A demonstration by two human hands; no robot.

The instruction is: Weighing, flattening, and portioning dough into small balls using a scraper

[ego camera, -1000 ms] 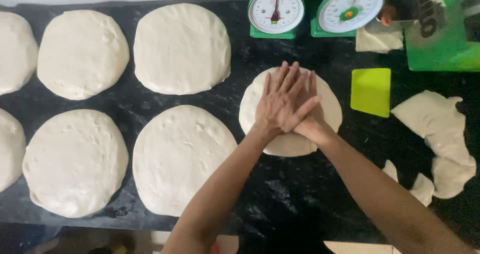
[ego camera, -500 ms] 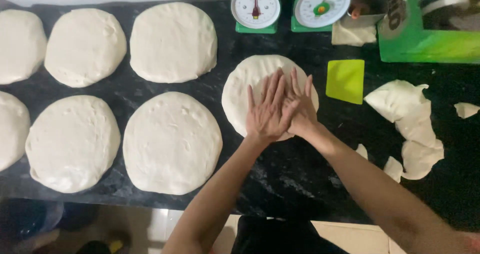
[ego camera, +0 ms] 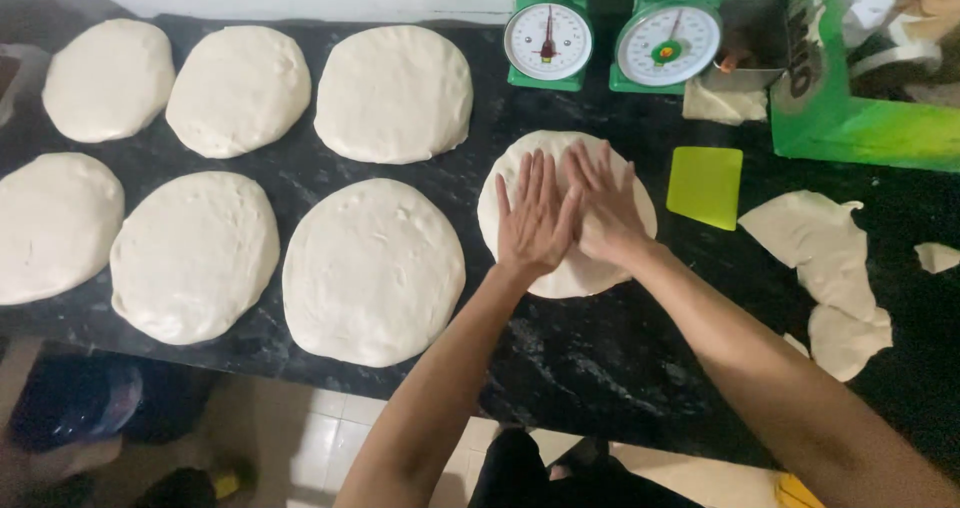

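Two hands flat, side by side: left hand [ego camera: 535, 218], right hand [ego camera: 605, 208] | on dough round [ego camera: 560, 268], below scales [ego camera: 548, 40] | soft, sticky (lift from underneath)

Two green scales [ego camera: 548, 38] (dial-faced) — yellow scraper [ego camera: 705, 186].

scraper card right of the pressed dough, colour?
Yellow-green scraper card, plain, best seen in the head view.

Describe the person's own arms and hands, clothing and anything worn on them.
Both forearms are bare to the frame's edge: no sleeves, gloves, watch or bracelets. The left hand and right hand show no rings that I can make out; fingers are slim with short nails.
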